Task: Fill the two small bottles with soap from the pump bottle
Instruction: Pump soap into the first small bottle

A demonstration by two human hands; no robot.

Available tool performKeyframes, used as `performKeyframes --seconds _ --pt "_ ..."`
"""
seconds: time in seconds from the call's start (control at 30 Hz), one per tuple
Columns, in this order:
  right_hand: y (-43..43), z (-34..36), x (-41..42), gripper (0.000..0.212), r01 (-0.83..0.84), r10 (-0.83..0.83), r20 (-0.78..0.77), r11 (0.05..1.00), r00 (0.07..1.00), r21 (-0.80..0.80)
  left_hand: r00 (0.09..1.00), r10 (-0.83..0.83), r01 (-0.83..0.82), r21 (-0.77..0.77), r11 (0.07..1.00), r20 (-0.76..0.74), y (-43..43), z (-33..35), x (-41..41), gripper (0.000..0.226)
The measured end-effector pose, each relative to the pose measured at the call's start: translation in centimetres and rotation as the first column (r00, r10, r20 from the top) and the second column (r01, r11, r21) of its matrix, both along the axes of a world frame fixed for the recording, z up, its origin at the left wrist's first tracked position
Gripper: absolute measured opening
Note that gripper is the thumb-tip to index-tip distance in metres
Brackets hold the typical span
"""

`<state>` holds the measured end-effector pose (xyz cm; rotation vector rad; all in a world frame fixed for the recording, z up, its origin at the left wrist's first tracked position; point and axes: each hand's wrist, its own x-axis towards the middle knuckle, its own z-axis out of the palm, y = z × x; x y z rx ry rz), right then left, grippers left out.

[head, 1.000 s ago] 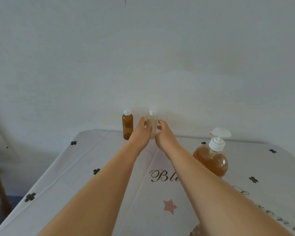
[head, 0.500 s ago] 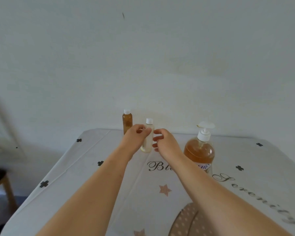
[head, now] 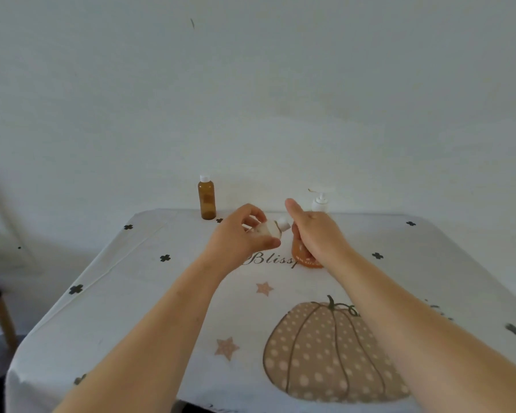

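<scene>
Moved: Your left hand (head: 239, 242) took the clear small bottle (head: 267, 229) away from the wall and drew it toward you. Half a second before, it stood upright between your hands. At this moment it lay tilted, with its white cap (head: 283, 224) aimed at your right hand (head: 319, 234).
Left fingers: Your fingers (head: 252, 211) curled over the bottle's upper side and your thumb closed under it. The body was clamped between them, clear of the cloth.
Right fingers: Your thumb stood straight up. The other fingers bent away behind the palm, just beside the cap, and I could not tell whether they held anything.
Pump bottle: The pump bottle (head: 306, 259) stood right behind your right palm. Orange soap showed below the hand and the pump head (head: 320, 201) above it. Any contact with your fingertips was hidden.
Amber bottle: The amber bottle (head: 206, 198) stayed upright and capped, well beyond your left fingertips.
Meaning for the task: The cap was on and the clear bottle looked empty, so I judged that no soap had gone in yet. You had brought the neck within reach of your right fingers, so unscrewing seemed the step in hand.
Care: The tilt was harmless while the bottle was empty. You would want it upright under the spout before pumping.
Under your forearms: The tablecloth (head: 149, 293) lay there with its pumpkin print (head: 325, 353).
</scene>
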<state>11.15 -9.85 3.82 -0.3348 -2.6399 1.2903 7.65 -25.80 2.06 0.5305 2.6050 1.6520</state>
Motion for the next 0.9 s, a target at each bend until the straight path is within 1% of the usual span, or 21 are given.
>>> performKeyframes --seconds 0.07,0.1,0.2,0.33,0.47,0.53,0.63,0.7,0.73,0.8,0.83,0.9 --pt "0.7 -0.1 0.2 0.058 -0.001 0.000 0.038 1.000 0.999 0.026 0.999 -0.006 0.003 -0.053 0.999 -0.051 0.8 0.1 0.7 0.038" --pt "1.0 -0.2 0.3 0.054 0.001 -0.003 0.051 1.000 0.999 0.026 0.997 -0.004 -0.001 -0.076 0.997 -0.071 1.1 0.1 0.9 0.038" --pt "1.9 -0.6 0.9 0.038 -0.021 0.025 0.090 0.999 0.996 -0.050 0.996 -0.018 0.006 -0.135 0.991 -0.089 1.7 0.0 1.3 0.040" --pt "3.2 -1.3 1.4 0.026 -0.134 0.149 0.086 0.979 0.985 -0.155 0.996 -0.059 0.044 -0.197 0.979 -0.073 1.9 -0.1 1.5 0.042" --pt "4.2 -1.6 1.8 0.036 -0.178 0.193 0.090 0.972 0.977 -0.152 0.991 -0.122 0.104 -0.247 0.963 -0.056 2.2 0.3 1.6 0.042" --pt "4.4 -1.4 2.3 0.038 -0.210 0.225 0.113 0.969 0.968 -0.132 0.989 -0.143 0.133 -0.245 0.960 -0.024 2.3 0.4 1.7 0.039" --pt "4.9 -0.9 3.1 0.037 -0.297 0.307 0.121 0.950 0.944 -0.092 0.985 -0.160 0.168 -0.167 0.971 0.063 2.3 0.1 1.8 0.035" --pt "5.5 -0.6 3.3 0.022 -0.340 0.346 0.088 0.937 0.934 -0.078 0.979 -0.167 0.179 -0.110 0.978 0.114 2.2 -0.2 1.9 0.034" --pt "5.8 -0.4 3.6 0.015 -0.340 0.346 0.069 0.936 0.936 -0.087 0.977 -0.170 0.183 -0.101 0.978 0.130 2.3 -0.4 1.9 0.033" --pt "6.0 0.0 3.8 0.020 -0.286 0.291 0.043 0.953 0.956 -0.103 0.978 -0.167 0.184 -0.132 0.974 0.127 2.3 -0.6 1.9 0.032" --pt "5.9 0.2 3.9 0.020 -0.235 0.239 0.053 0.969 0.969 -0.083 0.980 -0.165 0.181 -0.154 0.971 0.110 2.5 -0.6 1.9 0.033" --pt "5.6 0.5 4.0 0.032 -0.165 0.163 0.120 0.986 0.979 0.011 0.985 -0.158 0.168 -0.169 0.971 0.072 2.8 -0.6 2.0 0.034"
